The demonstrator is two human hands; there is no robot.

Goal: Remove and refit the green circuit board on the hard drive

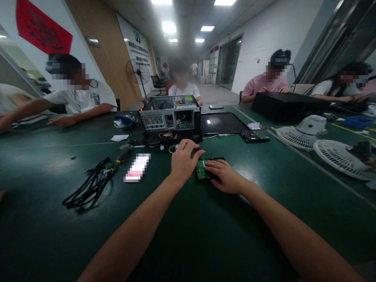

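A hard drive [201, 170] with a green circuit board facing up lies on the table in front of me. My right hand [227, 176] is laid over its right part, fingers stretched across the board and thumb at the near edge, holding it. Just left of the drive, my left hand [184, 161] is raised with curved fingers. A small gap shows between its thumb and forefinger, and I see nothing in it. Behind the hands stands an open computer case [170, 117]. A second hard drive [255, 136] lies farther off to the right.
On the left are a coil of black cables [91, 184], a screwdriver [123, 156] and a lit phone [137, 167]. A black panel [223, 122] lies beside the case. White fan parts [305, 131] and a black box [286, 103] stand right. Several people sit around the table [182, 239].
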